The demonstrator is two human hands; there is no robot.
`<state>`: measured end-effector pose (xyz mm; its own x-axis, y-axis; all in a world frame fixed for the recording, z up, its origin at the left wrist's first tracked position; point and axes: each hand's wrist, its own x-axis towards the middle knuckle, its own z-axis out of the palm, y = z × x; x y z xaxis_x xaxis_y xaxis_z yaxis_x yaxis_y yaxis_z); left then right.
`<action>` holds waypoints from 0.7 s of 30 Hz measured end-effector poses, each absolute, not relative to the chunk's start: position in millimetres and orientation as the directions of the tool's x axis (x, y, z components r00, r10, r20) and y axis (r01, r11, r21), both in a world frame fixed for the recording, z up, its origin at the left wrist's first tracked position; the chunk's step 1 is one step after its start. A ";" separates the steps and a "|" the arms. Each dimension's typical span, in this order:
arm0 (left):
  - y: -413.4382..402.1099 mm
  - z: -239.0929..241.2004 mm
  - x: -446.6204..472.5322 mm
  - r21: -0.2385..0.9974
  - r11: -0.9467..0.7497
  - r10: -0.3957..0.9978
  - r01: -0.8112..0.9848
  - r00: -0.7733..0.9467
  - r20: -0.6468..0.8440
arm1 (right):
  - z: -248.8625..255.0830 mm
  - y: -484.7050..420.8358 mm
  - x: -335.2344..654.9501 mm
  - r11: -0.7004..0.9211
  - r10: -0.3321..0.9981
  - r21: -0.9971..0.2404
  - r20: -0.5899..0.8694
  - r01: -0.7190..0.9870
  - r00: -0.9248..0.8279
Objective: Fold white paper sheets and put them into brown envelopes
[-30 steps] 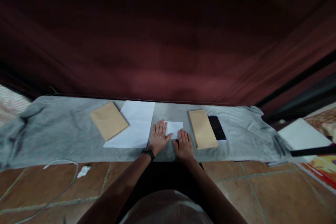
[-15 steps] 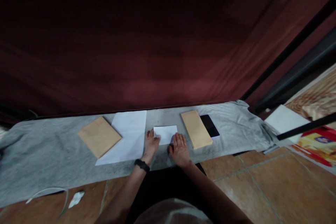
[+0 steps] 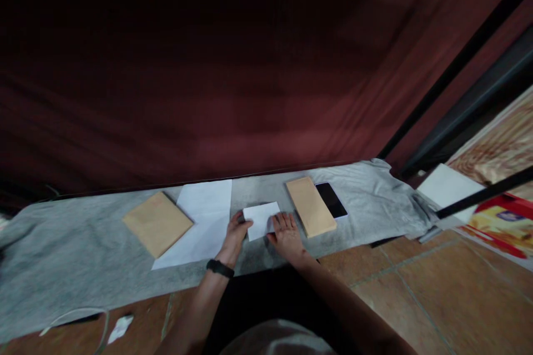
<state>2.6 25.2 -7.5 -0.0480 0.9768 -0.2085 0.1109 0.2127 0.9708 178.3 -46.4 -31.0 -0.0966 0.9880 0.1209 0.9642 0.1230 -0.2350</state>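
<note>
A small folded white paper (image 3: 261,218) lies on the grey cloth (image 3: 79,255) in front of me. My left hand (image 3: 234,236) pinches its left edge, fingers curled round it, and the paper looks slightly raised and tilted. My right hand (image 3: 287,234) lies flat with fingers stretched out, its fingertips on the paper's right edge. A black band sits on my left wrist.
On the cloth lie a large white sheet (image 3: 199,222) with a brown envelope (image 3: 157,223) on its left part, and to the right another brown envelope (image 3: 310,206) beside a dark phone (image 3: 331,199). A dark red curtain hangs behind. A white cable (image 3: 79,316) and a paper scrap (image 3: 120,328) lie on the tiled floor.
My left hand went from lying flat on the paper to gripping its left edge, and the paper has tilted. The camera view swung left and tilted.
</note>
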 end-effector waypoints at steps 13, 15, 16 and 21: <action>10.4 11.4 13.3 0.895 0.376 0.926 -0.241 0.068 -0.371 | -13.3 -32.2 165.7 -0.159 0.956 -0.987 -0.157 -0.013 0.247; 6.5 0.8 11.9 0.912 0.365 0.930 -0.189 0.113 -0.349 | -14.5 -35.7 162.9 -0.170 0.950 -0.964 -0.215 -0.206 0.225; 6.6 -3.9 10.5 0.925 0.344 0.937 -0.159 0.118 -0.328 | -15.0 -37.4 162.3 -0.178 0.948 -0.942 -0.242 -0.286 0.209; 26.4 -18.9 -6.4 0.985 0.157 0.964 0.064 0.206 -0.167 | -18.2 -39.5 172.1 -0.228 0.894 -0.917 -0.331 -0.328 0.302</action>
<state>-6.4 26.4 -18.9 0.2059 0.9642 -0.1674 0.0642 0.1574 0.9854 172.1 -39.5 -18.2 0.3016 0.8942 -0.3308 -0.3281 -0.2284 -0.9166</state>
